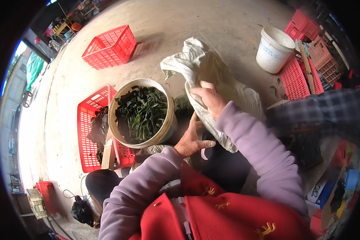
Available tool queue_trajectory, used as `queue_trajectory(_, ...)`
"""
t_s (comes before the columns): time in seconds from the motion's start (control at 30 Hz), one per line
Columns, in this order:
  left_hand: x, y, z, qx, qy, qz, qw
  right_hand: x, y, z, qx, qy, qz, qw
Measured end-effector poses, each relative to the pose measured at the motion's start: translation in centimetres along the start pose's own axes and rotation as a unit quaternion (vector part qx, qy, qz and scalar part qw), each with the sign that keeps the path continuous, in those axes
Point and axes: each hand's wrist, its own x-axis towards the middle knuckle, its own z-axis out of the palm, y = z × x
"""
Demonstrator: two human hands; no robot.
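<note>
My right hand (pixel 210 98) is closed on the gathered cloth of a whitish woven sack (pixel 240 94), whose loose end lies over toward the far side. Close by, my left hand (pixel 193 138) has its fingers spread at the near left edge of the sack; whether it touches the sack I cannot tell. Left of the hands stands a white bucket (pixel 113 116) filled with dark green strips that look like seaweed (pixel 144 114). Some dark green stuff also shows between the bucket and the sack, partly hidden.
A red crate (pixel 84 132) with dark material and a wooden board (pixel 107 154) sits left of the bucket. Farther off is another red crate (pixel 112 46). A second white bucket (pixel 274 50) stands far right by stacked crates. A person's plaid sleeve (pixel 320 110) reaches in from the right.
</note>
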Motion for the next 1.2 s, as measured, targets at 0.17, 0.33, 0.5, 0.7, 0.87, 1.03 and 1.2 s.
queue_trajectory(0.17, 0.4, -4.9, -4.7, -0.063, 0.060, -0.085, 0.993, -4.6, 1.6, 6.0, -0.264, -0.054, -0.053, 0.962)
queue_trajectory(0.33, -2.0, -8.4, -6.9, -0.152, 0.154, -0.214, 0.953, -6.6, 1.0, -2.6, -0.310, -0.145, -0.098, 0.934)
queue_trajectory(0.5, -0.8, -6.0, -7.3, -0.311, 0.184, -0.237, 0.902, -6.2, 3.3, -7.9, -0.465, -0.246, 0.068, 0.848)
queue_trajectory(0.7, 0.9, -2.7, -8.0, -0.344, 0.149, -0.225, 0.899, -3.1, 5.9, -6.6, -0.182, -0.198, 0.088, 0.959)
queue_trajectory(0.87, 0.7, 1.5, -8.0, -0.061, 0.106, -0.303, 0.945, -2.4, 4.3, -5.1, 0.042, -0.011, 0.058, 0.997)
queue_trajectory(1.03, 1.4, 7.0, -5.4, 0.397, 0.264, 0.098, 0.873, -2.9, -1.8, -2.6, -0.105, 0.032, -0.191, 0.975)
queue_trajectory(1.2, 3.6, 10.2, -6.0, 0.276, 0.153, 0.019, 0.949, -4.1, -6.4, -1.3, -0.202, 0.078, -0.304, 0.928)
